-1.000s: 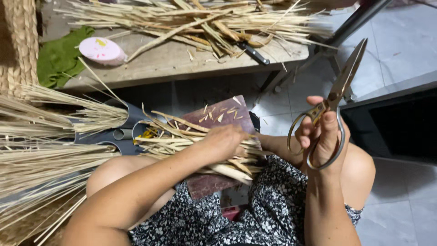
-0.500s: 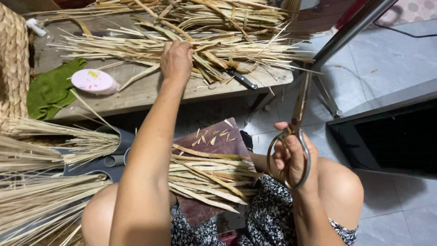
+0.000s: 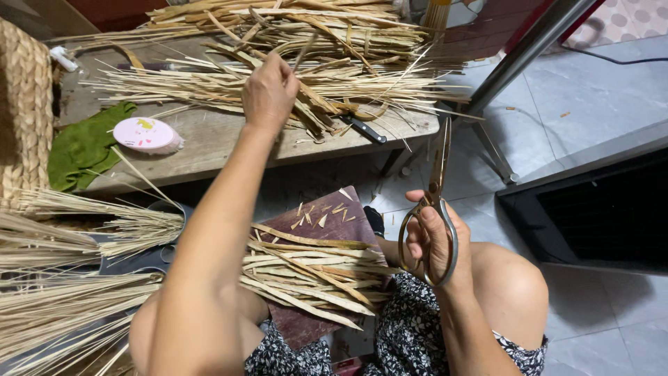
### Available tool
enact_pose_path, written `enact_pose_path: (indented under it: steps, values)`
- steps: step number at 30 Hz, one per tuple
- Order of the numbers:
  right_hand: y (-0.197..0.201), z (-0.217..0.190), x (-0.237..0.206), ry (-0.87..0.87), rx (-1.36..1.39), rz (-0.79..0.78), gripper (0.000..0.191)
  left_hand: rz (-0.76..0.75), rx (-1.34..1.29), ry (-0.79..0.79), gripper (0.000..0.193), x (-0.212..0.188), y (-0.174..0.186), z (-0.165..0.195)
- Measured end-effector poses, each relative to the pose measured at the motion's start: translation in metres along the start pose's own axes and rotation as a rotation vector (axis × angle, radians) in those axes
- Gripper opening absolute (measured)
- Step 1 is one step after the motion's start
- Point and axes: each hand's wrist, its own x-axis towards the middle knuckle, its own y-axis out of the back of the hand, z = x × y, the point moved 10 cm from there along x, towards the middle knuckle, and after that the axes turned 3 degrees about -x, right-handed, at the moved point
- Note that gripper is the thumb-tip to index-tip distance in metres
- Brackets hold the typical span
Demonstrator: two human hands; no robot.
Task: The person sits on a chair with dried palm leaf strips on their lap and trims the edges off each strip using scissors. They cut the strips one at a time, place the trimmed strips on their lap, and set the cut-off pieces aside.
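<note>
A seated person's left hand (image 3: 270,89) reaches out at 12 o'clock over a low, weathered wooden table (image 3: 209,143), fingers pinched closed on a thin dried straw strip (image 3: 303,52) lifted from the heap of pale, flat dried straw strips (image 3: 313,76) that covers the tabletop. The right hand (image 3: 435,240), at 3 o'clock above the bare knee, is closed through the loops of a pair of large metal scissors (image 3: 437,195); the blades are shut and point up toward the table's edge. Across the lap, at 6 o'clock, a dark red rectangular board (image 3: 327,212) carries a loose bundle of cut straw strips (image 3: 313,271) and a scatter of small offcuts at its far end. A black-handled knife (image 3: 363,129) lies on the table's near edge, just beside the heap. At 10 o'clock a round pink and white lidded box (image 3: 145,134) rests touching a crumpled green cloth (image 3: 87,146), with a woven straw basket (image 3: 24,104) at the left edge of the frame. Sheaves of fine pale straw stalks (image 3: 62,278) fan out at 8 o'clock beside the person's leg. A grey metal post (image 3: 522,56) slants over the grey tiled floor (image 3: 598,104) at 2 o'clock.
</note>
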Motion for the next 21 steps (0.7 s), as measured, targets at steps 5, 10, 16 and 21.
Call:
enact_pose_path:
  steps: [5,10,16,21]
  values:
    - [0.0,-0.012,-0.009,0.09,-0.032,0.01,0.04,-0.138,-0.438,0.004,0.014,-0.042,0.053,0.077]
    - [-0.008,-0.034,-0.016,0.25,-0.017,0.02,0.051,-0.558,-0.742,0.241,0.028,-0.175,0.048,0.162]
    - [-0.013,-0.041,-0.03,0.31,0.004,0.015,0.054,-0.696,-0.865,0.286,0.021,-0.22,0.038,0.187]
    - [-0.007,-0.034,-0.028,0.255,-0.057,0.088,0.052,-0.835,-0.729,0.289,0.017,-0.234,0.03,0.177]
